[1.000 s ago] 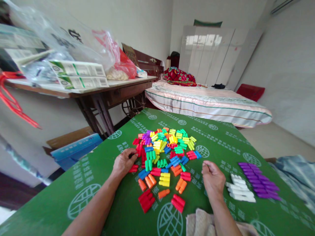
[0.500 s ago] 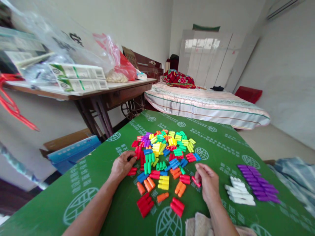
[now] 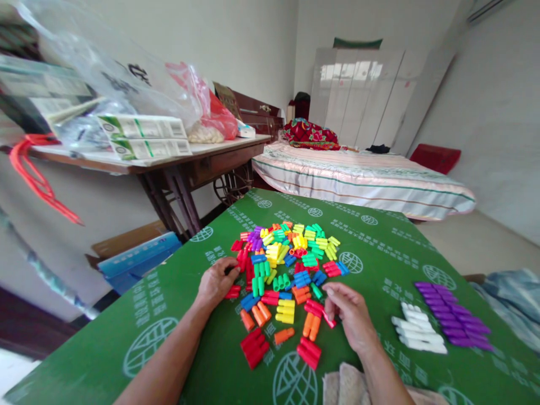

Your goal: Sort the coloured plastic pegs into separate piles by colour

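My left hand point(image 3: 217, 281) rests at the left edge of a pile of coloured plastic tube-shaped blocks. Its fingers are curled, thumb and forefinger close together beside a long red block point(image 3: 241, 260); whether anything is between them is hidden. At the pile's right side, my right hand point(image 3: 349, 314) has its fingertips closed on a small red tube block point(image 3: 329, 320). Its far end lies close to a red block point(image 3: 314, 307), beside an orange block point(image 3: 311, 325). Nearer me lie a yellow block point(image 3: 286, 311), an orange block point(image 3: 284, 336) and two red blocks point(image 3: 255, 348).
White blocks point(image 3: 419, 329) and purple blocks point(image 3: 453, 316) are grouped at the right of the green table point(image 3: 189, 360). A beige cloth point(image 3: 348, 385) lies at the near edge. Beyond stand a side table point(image 3: 198, 160) with boxes and bags, and a bed point(image 3: 358, 177).
My right hand has moved slightly left with the small red tube block, closer to the neighbouring red block. My left hand stays by the same red block. The whole view has shifted a little.
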### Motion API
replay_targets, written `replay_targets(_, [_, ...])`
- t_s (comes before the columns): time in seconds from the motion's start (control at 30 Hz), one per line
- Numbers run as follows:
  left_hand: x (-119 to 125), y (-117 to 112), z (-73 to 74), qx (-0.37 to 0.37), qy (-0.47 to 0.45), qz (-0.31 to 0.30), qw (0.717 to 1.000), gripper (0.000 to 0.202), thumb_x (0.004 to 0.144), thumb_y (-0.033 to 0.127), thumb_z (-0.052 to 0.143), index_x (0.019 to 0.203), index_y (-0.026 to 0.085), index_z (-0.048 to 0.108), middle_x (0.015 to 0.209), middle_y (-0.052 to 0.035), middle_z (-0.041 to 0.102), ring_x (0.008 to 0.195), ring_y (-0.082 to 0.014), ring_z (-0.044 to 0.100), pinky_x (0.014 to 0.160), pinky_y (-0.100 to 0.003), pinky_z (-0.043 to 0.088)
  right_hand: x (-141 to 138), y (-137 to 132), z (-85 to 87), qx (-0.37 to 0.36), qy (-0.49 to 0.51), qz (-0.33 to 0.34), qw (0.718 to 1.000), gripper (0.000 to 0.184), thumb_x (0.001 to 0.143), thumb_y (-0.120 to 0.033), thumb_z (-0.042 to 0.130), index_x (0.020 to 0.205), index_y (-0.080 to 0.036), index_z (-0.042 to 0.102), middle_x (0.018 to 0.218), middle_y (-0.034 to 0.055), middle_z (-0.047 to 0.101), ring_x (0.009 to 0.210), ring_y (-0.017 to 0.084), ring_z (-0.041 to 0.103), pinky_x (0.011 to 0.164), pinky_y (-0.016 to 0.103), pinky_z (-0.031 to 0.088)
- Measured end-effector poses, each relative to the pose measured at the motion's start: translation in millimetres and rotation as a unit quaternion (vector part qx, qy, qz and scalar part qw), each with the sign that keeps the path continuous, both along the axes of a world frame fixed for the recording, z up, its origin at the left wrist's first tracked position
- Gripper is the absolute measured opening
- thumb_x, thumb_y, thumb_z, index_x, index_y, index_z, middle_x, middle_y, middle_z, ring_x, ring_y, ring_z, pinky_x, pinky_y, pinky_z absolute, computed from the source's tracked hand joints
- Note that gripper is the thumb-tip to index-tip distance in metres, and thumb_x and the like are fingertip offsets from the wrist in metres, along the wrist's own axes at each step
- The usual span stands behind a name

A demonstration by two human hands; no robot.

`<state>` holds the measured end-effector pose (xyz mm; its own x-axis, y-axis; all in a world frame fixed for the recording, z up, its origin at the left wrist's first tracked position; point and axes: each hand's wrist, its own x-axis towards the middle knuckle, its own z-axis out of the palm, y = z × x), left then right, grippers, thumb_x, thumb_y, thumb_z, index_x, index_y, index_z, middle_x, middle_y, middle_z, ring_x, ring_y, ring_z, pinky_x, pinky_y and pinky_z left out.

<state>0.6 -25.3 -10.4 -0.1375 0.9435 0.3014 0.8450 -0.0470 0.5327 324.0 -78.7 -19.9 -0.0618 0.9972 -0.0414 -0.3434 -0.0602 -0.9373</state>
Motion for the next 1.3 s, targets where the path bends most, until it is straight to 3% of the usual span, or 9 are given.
replay_targets(0.33, [1.2, -0.5, 0.8, 0.000, 0.005, -0.004, 1.000, 0.025, 0.073, 0.038, 0.048, 0.083, 0.022, 0.064, 0.095, -0.0022, 0.068, 0.085, -0.0181, 0.062, 0.080, -0.027, 0.047, 0.0, -4.4, 0.4, 0.023, -0.007, 0.081, 0.996, 0.030, 0.075, -0.041, 0.065, 0.084, -0.013, 0.064, 0.050, -0.0011, 0.058, 0.041, 0.010, 0.047, 0.043, 0.022, 0.038])
replay_targets(0.5, [2.2, -0.1, 1.3, -0.009, 0.000, 0.001, 1.000, 0.023, 0.072, 0.037, 0.048, 0.082, 0.023, 0.064, 0.096, -0.0016, 0.068, 0.087, -0.0180, 0.062, 0.081, -0.028, 0.047, -0.5, -8.8, 8.0, 0.031, -0.060, 0.181, 0.981, 0.032, 0.076, -0.044, 0.063, 0.078, -0.012, 0.066, 0.051, 0.0018, 0.062, 0.042, 0.010, 0.051, 0.048, 0.023, 0.040])
replay_targets(0.57, [2.3, 0.4, 1.2, -0.011, 0.001, 0.004, 1.000, 0.023, 0.072, 0.037, 0.048, 0.083, 0.023, 0.063, 0.098, -0.0017, 0.068, 0.088, -0.0180, 0.062, 0.082, -0.028, 0.047, -0.9, -9.7, 9.5, 0.036, -0.068, 0.191, 0.979, 0.032, 0.075, -0.044, 0.063, 0.075, -0.012, 0.066, 0.050, 0.0017, 0.062, 0.041, 0.010, 0.051, 0.048, 0.023, 0.040])
replay_targets(0.67, [2.2, 1.4, 0.6, -0.012, 0.000, 0.001, 1.000, 0.024, 0.073, 0.038, 0.048, 0.084, 0.023, 0.064, 0.101, -0.0027, 0.067, 0.091, -0.0185, 0.061, 0.084, -0.029, 0.046, 0.3, -8.0, 7.8, 0.041, -0.055, 0.141, 0.988, 0.031, 0.075, -0.043, 0.063, 0.070, -0.013, 0.064, 0.045, -0.0003, 0.058, 0.037, 0.009, 0.047, 0.045, 0.022, 0.037])
replay_targets(0.93, [5.8, 0.0, 3.3, -0.022, 0.010, 0.003, 1.000, 0.028, 0.074, 0.038, 0.047, 0.086, 0.020, 0.065, 0.100, -0.0049, 0.067, 0.090, -0.0197, 0.062, 0.082, -0.028, 0.046, 10.0, 2.0, 4.0, 0.030, 0.032, -0.093, 0.995, 0.028, 0.071, -0.042, 0.068, 0.074, -0.014, 0.064, 0.042, -0.0029, 0.054, 0.037, 0.009, 0.044, 0.042, 0.021, 0.031])
replay_targets(1.07, [6.8, -0.4, 3.4, -0.016, 0.015, 0.006, 1.000, 0.027, 0.074, 0.038, 0.047, 0.086, 0.021, 0.065, 0.099, -0.0027, 0.068, 0.088, -0.0185, 0.062, 0.080, -0.027, 0.047, 10.2, 3.3, 5.2, 0.010, 0.051, -0.129, 0.990, 0.027, 0.068, -0.040, 0.070, 0.072, -0.015, 0.063, 0.041, -0.0031, 0.054, 0.037, 0.008, 0.044, 0.041, 0.021, 0.031])
replay_targets(1.3, [5.3, 0.4, -0.3, -0.017, 0.014, 0.003, 1.000, 0.028, 0.074, 0.038, 0.047, 0.086, 0.020, 0.065, 0.097, -0.0032, 0.068, 0.086, -0.0187, 0.062, 0.079, -0.027, 0.046, 9.5, 5.3, -0.2, -0.014, 0.037, -0.130, 0.991, 0.028, 0.066, -0.040, 0.072, 0.072, -0.013, 0.064, 0.042, -0.0022, 0.054, 0.036, 0.008, 0.044, 0.040, 0.021, 0.031])
